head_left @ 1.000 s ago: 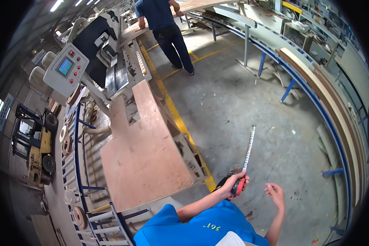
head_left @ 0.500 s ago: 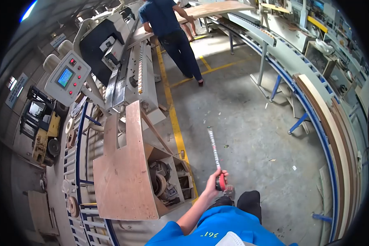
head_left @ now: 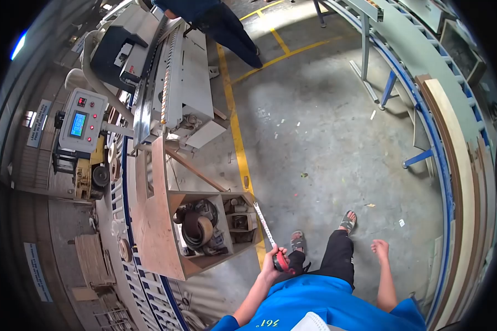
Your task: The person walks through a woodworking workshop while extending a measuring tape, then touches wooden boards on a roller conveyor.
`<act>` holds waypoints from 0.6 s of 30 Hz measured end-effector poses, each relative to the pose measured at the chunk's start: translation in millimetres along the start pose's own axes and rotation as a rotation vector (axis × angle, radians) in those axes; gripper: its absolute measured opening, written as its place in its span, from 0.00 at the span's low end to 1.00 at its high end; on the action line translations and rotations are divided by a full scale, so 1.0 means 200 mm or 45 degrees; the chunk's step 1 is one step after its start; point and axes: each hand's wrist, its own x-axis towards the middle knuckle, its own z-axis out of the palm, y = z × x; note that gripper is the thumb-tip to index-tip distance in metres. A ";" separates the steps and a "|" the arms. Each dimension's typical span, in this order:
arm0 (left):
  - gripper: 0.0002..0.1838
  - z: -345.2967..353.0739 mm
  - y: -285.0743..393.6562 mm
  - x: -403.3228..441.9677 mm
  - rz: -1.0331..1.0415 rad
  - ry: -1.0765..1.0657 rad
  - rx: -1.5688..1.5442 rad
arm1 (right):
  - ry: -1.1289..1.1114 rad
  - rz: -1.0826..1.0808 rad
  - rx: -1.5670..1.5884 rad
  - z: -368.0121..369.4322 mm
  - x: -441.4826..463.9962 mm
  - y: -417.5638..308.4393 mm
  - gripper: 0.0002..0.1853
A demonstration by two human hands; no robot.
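My left hand is closed round a red and black tape measure, in front of my body. Its white blade sticks out forward and to the left, and the tip reaches close to the right edge of a wooden cabinet. Whether the tip touches the wood I cannot tell. Out to the right, my right hand hangs over the floor with loosely bent fingers and nothing visible in it. Inside the cabinet are rolls of brown band and other small items in compartments.
A long machine with a control panel stands ahead on the left. A person in dark clothes is beside it. Roller conveyors run on the left; a curved blue-framed one carries wood strips on the right.
My view has tipped down and the cabinet appears nearer. The tape blade has swung left towards the cabinet. My right hand has come into view.
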 end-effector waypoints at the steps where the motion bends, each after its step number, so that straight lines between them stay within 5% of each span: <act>1: 0.15 0.06 -0.04 0.00 -0.016 0.005 -0.019 | -0.010 0.007 -0.012 -0.03 0.01 -0.03 0.07; 8: 0.15 0.36 -0.09 -0.01 -0.015 -0.048 -0.108 | -0.107 0.466 -0.168 -0.25 -0.04 0.05 0.07; 11: 0.16 0.30 -0.03 0.08 0.043 -0.036 0.110 | -0.111 0.460 -0.238 -0.32 -0.04 0.05 0.07; 18: 0.16 -0.44 -0.02 0.50 0.010 0.237 0.554 | -0.041 0.371 -0.220 -0.39 0.25 -0.19 0.07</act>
